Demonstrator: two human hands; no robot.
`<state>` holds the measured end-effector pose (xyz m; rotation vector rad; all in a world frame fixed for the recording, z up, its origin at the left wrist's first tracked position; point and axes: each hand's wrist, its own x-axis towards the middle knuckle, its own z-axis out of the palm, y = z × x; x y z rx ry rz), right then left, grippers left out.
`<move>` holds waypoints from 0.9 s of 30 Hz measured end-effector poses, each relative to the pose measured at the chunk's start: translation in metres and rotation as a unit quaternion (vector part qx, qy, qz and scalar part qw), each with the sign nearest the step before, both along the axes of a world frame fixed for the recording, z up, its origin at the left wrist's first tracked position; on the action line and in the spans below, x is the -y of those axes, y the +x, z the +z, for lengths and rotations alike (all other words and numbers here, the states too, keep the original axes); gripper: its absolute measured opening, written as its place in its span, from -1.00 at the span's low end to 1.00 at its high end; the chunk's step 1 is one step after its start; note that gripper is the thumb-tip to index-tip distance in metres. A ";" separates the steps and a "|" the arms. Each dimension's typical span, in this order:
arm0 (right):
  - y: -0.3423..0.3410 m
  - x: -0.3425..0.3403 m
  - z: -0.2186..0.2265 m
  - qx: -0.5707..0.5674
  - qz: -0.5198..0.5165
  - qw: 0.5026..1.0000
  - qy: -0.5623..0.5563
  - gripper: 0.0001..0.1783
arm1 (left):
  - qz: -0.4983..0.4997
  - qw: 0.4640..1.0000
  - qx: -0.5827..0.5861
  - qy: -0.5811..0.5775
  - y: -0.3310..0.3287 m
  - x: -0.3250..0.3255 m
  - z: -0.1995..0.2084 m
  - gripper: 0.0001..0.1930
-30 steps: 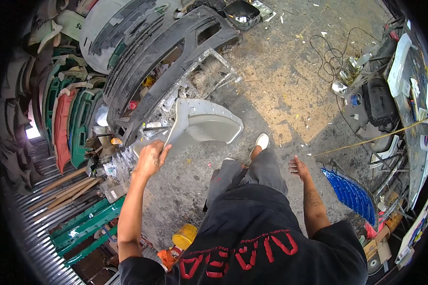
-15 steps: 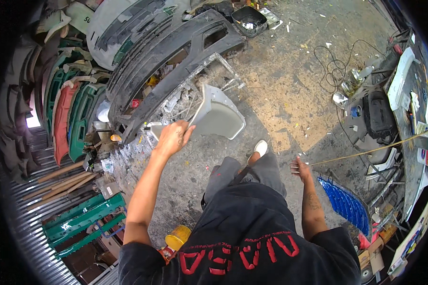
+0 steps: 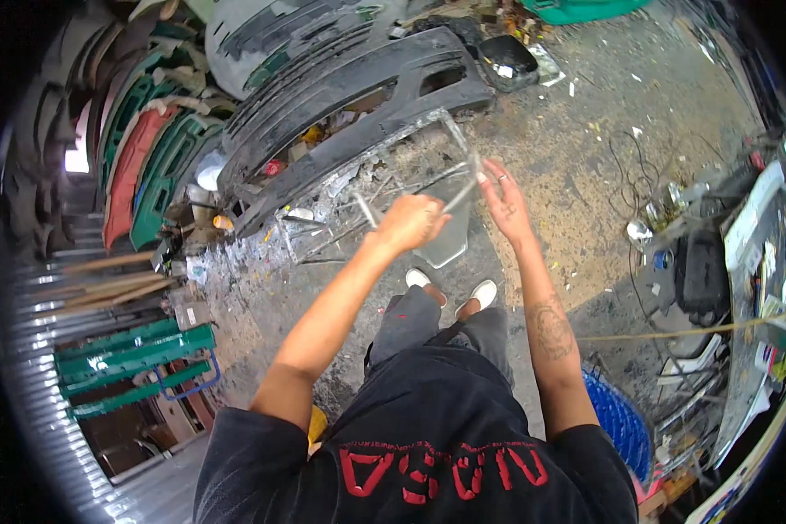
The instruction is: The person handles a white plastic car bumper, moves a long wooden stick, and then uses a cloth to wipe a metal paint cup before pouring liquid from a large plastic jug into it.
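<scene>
Between my two hands a grey panel (image 3: 451,240), apparently a vehicle body part, stands tilted above the floor. My left hand (image 3: 409,224) is closed on its edge, with the fingertips partly hidden. At the panel's upper right edge is my right hand (image 3: 504,203), fingers stretched out; it looks to touch the edge but does not wrap round it. Just behind the panel stands a worn metal frame stand (image 3: 457,133) with thin bars.
Beyond the stand lies a large black bumper (image 3: 323,105). Green and red bumpers (image 3: 140,175) stack at the left. A cord (image 3: 672,334) stretches to the cluttered bench (image 3: 747,236) on the right. A blue mesh part (image 3: 616,419) lies low right.
My left hand has carried the panel right and turned it. The right hand has risen from beside my leg to the panel's edge. My feet now stand side by side.
</scene>
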<state>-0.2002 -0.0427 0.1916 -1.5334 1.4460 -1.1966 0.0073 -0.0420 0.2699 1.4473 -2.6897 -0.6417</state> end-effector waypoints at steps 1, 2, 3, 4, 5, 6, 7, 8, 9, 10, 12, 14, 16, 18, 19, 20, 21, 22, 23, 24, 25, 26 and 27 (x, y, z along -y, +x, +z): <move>0.005 0.009 0.004 -0.042 0.005 0.999 0.005 -0.52 | 0.002 1.000 0.004 0.003 -0.008 -0.001 -0.001 -0.71; 0.012 0.010 0.013 -0.053 -0.002 0.995 0.080 -0.52 | 0.000 1.000 0.014 0.009 -0.008 -0.003 -0.006 -0.72; 0.013 0.010 0.010 -0.057 0.000 0.997 0.058 -0.52 | -0.006 1.000 0.019 0.012 -0.011 -0.003 -0.011 -0.73; 0.007 0.011 0.004 -0.063 -0.003 0.997 0.035 -0.51 | -0.002 1.000 -0.003 0.009 -0.016 -0.002 -0.015 -0.73; 0.000 0.013 -0.001 -0.069 -0.006 0.997 0.012 -0.50 | 0.000 1.000 -0.026 0.007 -0.021 -0.002 -0.019 -0.73; -0.003 0.013 -0.004 -0.094 -0.008 0.995 0.017 -0.49 | 0.009 0.999 -0.037 0.005 -0.025 -0.004 -0.022 -0.71; -0.010 0.010 -0.004 -0.122 -0.014 0.992 0.024 -0.49 | 0.015 0.999 -0.051 0.006 -0.031 -0.008 -0.024 -0.69; -0.014 0.011 -0.005 -0.149 -0.022 0.988 0.030 -0.49 | 0.018 0.998 -0.065 0.006 -0.032 -0.009 -0.025 -0.67; -0.015 0.018 -0.006 -0.140 -0.008 0.989 0.045 -0.49 | 0.026 0.996 -0.082 0.005 -0.030 -0.006 -0.026 -0.65; -0.024 0.019 -0.006 -0.139 -0.001 0.988 0.066 -0.48 | 0.028 0.994 -0.107 0.011 -0.035 -0.007 -0.026 -0.62; -0.033 0.025 -0.009 -0.145 0.004 0.986 0.077 -0.49 | 0.035 0.988 -0.150 -0.004 -0.043 -0.006 -0.030 -0.52; -0.042 0.038 -0.011 -0.152 0.033 0.985 0.082 -0.51 | 0.044 0.988 -0.146 0.001 -0.046 -0.001 -0.029 -0.50; -0.040 0.039 -0.007 -0.156 0.045 0.983 0.087 -0.52 | 0.056 0.988 -0.147 -0.004 -0.041 0.003 -0.031 -0.46; -0.025 0.043 0.008 -0.157 0.036 0.983 0.091 -0.52 | 0.064 0.987 -0.148 -0.005 -0.032 0.002 -0.029 -0.44; -0.022 0.043 0.011 -0.120 0.039 0.985 0.120 -0.49 | 0.066 0.987 -0.146 -0.009 -0.027 0.005 -0.023 -0.43; -0.020 0.042 0.012 -0.083 0.041 0.985 0.146 -0.45 | 0.071 0.989 -0.126 -0.001 -0.021 0.004 -0.019 -0.41; -0.016 0.044 0.011 -0.052 0.060 0.986 0.148 -0.41 | 0.080 0.989 -0.122 -0.005 -0.014 0.002 -0.017 -0.41; -0.009 0.047 0.011 -0.019 0.082 0.985 0.149 -0.36 | 0.091 0.989 -0.116 -0.009 -0.004 -0.002 -0.015 -0.41; -0.006 0.047 0.006 0.003 0.111 0.986 0.127 -0.31 | 0.098 0.988 -0.116 -0.009 0.000 -0.005 -0.013 -0.41; -0.004 0.048 0.002 0.025 0.141 0.984 0.106 -0.25 | 0.103 0.987 -0.122 -0.001 0.006 -0.008 -0.010 -0.42; 0.002 0.048 0.001 0.052 0.157 0.977 0.137 -0.20 | 0.112 0.986 -0.127 0.010 0.014 -0.011 0.000 -0.43; 0.011 0.048 0.001 0.080 0.173 0.967 0.168 -0.16 | 0.119 0.984 -0.130 0.020 0.022 -0.016 0.007 -0.43; 0.018 0.047 0.002 0.107 0.188 0.956 0.199 -0.11 | 0.136 0.983 -0.120 0.032 0.028 -0.022 0.011 -0.45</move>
